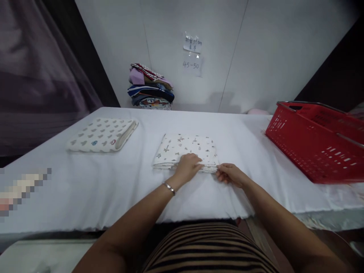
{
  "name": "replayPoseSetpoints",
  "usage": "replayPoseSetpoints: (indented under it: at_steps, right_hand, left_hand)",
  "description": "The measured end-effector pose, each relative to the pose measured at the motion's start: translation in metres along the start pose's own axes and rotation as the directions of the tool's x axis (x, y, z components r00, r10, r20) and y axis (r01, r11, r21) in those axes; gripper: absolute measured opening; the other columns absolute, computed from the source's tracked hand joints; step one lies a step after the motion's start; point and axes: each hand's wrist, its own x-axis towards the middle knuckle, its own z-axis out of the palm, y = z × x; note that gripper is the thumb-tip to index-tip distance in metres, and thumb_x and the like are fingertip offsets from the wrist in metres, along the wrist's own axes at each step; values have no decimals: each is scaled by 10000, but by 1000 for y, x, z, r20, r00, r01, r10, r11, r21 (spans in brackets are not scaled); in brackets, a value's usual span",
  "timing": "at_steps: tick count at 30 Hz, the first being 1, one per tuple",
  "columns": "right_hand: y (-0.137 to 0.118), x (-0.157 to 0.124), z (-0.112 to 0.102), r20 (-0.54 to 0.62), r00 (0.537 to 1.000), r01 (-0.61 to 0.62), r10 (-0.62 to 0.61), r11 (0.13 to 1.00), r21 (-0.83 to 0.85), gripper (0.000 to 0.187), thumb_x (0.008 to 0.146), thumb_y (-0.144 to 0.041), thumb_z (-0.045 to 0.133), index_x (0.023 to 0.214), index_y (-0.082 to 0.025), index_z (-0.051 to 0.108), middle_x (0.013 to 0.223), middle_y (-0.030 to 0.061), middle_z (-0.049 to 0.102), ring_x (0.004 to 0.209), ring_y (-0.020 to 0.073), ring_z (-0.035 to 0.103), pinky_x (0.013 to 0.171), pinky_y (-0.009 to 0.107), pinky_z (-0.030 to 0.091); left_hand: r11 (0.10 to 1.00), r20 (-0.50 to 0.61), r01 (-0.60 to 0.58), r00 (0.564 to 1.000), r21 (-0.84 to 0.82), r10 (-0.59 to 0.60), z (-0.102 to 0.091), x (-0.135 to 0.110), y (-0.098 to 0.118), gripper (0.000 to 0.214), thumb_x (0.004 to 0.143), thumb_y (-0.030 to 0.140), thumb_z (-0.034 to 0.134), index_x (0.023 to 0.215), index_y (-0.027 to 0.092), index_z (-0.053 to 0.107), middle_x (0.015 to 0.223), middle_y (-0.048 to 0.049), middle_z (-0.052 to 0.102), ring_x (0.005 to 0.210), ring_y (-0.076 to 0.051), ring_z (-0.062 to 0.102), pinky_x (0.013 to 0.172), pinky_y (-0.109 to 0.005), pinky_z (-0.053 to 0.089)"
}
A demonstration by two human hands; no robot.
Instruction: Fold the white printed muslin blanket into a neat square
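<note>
A folded white cloth with small printed figures (186, 148) lies in the middle of the white table (113, 189). My left hand (189, 166), a thin bracelet on its wrist, rests on the cloth's near edge with fingers curled over it. My right hand (228, 174) pinches the cloth's near right corner. A second folded cloth with a heart-like print (102, 135) lies to the left, apart from both hands.
A red plastic basket (318, 140) stands tilted at the right end of the table. A stack of folded colourful clothes (150, 87) sits at the back against the white wall, under a paper note (192, 43). A dark curtain hangs at the left.
</note>
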Motion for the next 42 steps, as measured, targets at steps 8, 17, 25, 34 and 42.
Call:
replayPoseSetpoints:
  at_steps: [8, 17, 25, 34, 42]
  right_hand:
    - [7, 3, 9, -35, 997, 71, -69, 997, 43, 200, 762, -325, 623, 682, -168, 529, 615, 3, 621, 425, 66, 511, 333, 169, 294]
    - [10, 5, 13, -122, 986, 119, -115, 993, 26, 226, 691, -365, 642, 675, -188, 503, 565, -21, 578, 392, 57, 439, 328, 181, 218]
    - [4, 3, 16, -148, 982, 122, -116, 992, 32, 195, 686, -298, 629, 630, -182, 482, 536, -24, 562, 375, 55, 428, 322, 182, 207]
    - [10, 7, 17, -183, 971, 156, -154, 988, -3, 173, 708, -293, 608, 645, -187, 486, 546, -26, 570, 368, 55, 433, 316, 181, 225]
    - [4, 6, 19, -172, 971, 166, -165, 986, -5, 207, 713, -313, 625, 637, -192, 476, 530, -27, 569, 367, 58, 430, 324, 187, 218]
  left_hand:
    - [999, 185, -13, 983, 48, 4, 39, 28, 27, 186, 841, 359, 598, 859, 207, 705, 868, -52, 650, 883, -214, 577, 795, -341, 416]
    - [976, 302, 210, 935, -51, -185, 29, 36, 27, 210, 793, 368, 606, 877, 211, 718, 864, -46, 680, 832, -184, 599, 712, -268, 422]
    - [988, 381, 156, 913, -4, -143, 23, 43, 33, 198, 794, 319, 564, 791, 202, 724, 824, -44, 695, 741, -170, 601, 641, -267, 395]
    - [993, 309, 70, 946, 94, -95, 29, 37, 33, 262, 827, 329, 519, 668, 184, 669, 741, -66, 654, 717, -188, 586, 648, -298, 386]
    - [997, 80, 68, 994, 46, -71, 37, 30, 36, 146, 829, 212, 510, 806, 176, 649, 864, -60, 628, 834, -182, 556, 748, -301, 415]
